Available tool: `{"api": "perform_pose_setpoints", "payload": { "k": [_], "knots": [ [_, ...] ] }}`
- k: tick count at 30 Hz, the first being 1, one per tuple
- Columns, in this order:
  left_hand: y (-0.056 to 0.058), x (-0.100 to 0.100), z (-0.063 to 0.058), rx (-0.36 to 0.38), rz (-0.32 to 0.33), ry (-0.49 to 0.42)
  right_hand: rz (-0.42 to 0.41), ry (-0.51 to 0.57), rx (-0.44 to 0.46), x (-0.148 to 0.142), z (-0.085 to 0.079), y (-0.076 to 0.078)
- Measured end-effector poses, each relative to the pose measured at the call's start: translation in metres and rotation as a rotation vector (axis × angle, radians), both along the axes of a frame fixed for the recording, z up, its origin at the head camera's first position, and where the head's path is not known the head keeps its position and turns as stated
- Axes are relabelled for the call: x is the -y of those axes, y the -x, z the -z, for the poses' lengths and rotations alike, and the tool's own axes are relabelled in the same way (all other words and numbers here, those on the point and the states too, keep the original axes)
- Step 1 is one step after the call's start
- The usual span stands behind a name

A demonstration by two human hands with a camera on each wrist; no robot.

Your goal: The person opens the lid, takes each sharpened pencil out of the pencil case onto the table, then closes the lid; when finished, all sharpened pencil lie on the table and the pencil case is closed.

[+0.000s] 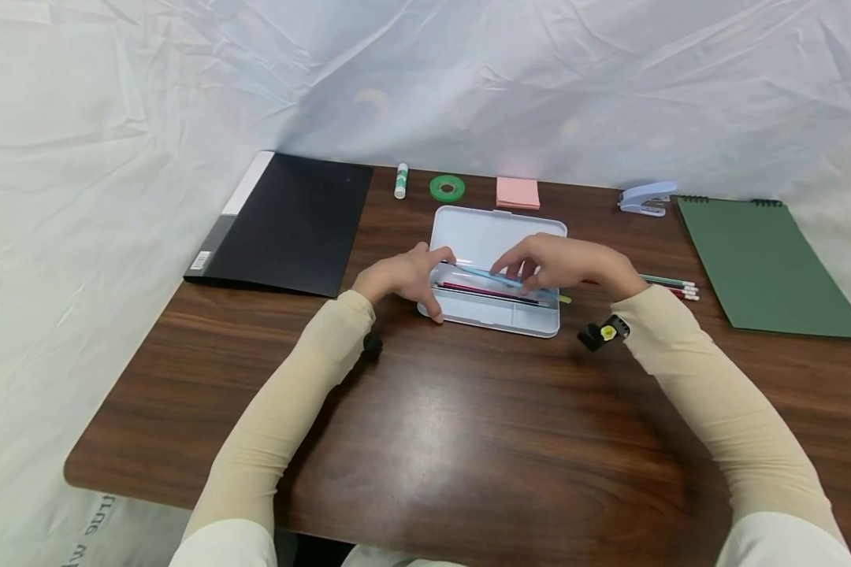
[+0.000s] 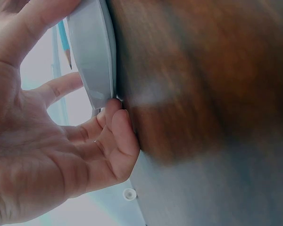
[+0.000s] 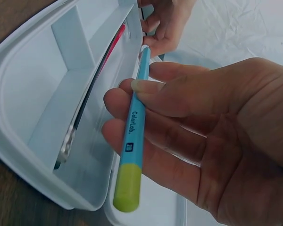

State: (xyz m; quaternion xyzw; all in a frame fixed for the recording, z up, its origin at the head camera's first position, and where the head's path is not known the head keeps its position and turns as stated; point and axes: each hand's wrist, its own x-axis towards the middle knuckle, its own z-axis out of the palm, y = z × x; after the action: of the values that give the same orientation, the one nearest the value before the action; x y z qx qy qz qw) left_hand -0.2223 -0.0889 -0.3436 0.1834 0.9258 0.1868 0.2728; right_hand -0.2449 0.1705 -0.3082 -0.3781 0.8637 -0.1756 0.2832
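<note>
A pale plastic pencil case (image 1: 535,321) lies with its lid (image 1: 492,228) raised at the back. My left hand (image 1: 413,276) holds the case's left end, with the thumb at the front corner and the fingers at the back. Over the tray, my right hand (image 1: 560,261) pinches a light blue pencil (image 3: 136,122) with a yellow-green end between thumb and fingers. Its sharpened tip (image 2: 68,59) points toward my left hand. Inside the long compartment lie a red pencil (image 3: 112,44) and a dark one, below the blue pencil.
Several white-tipped pencils (image 1: 681,290) lie beyond my right wrist, beside a green spiral notebook (image 1: 773,264). Along the back are a glue stick (image 1: 401,181), green tape (image 1: 436,193), pink sticky notes (image 1: 518,193) and a lavender stapler (image 1: 645,197). A black folder (image 1: 291,220) lies left.
</note>
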Motion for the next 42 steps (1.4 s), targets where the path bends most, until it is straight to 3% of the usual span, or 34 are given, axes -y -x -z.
{"api": "perform_pose_setpoints", "payload": {
  "k": [12, 25, 42],
  "knots": [
    [-0.001, 0.003, -0.001, 0.002, -0.005, -0.006, 0.044, 0.019, -0.040, -0.018, -0.002, -0.003],
    [-0.002, 0.004, 0.001, 0.001, -0.011, -0.012, 0.095, 0.013, -0.099, -0.065, -0.002, -0.011],
    [0.000, 0.003, 0.002, -0.009, -0.009, -0.010, 0.099, 0.077, 0.021, -0.143, 0.001, -0.018]
  ]
}}
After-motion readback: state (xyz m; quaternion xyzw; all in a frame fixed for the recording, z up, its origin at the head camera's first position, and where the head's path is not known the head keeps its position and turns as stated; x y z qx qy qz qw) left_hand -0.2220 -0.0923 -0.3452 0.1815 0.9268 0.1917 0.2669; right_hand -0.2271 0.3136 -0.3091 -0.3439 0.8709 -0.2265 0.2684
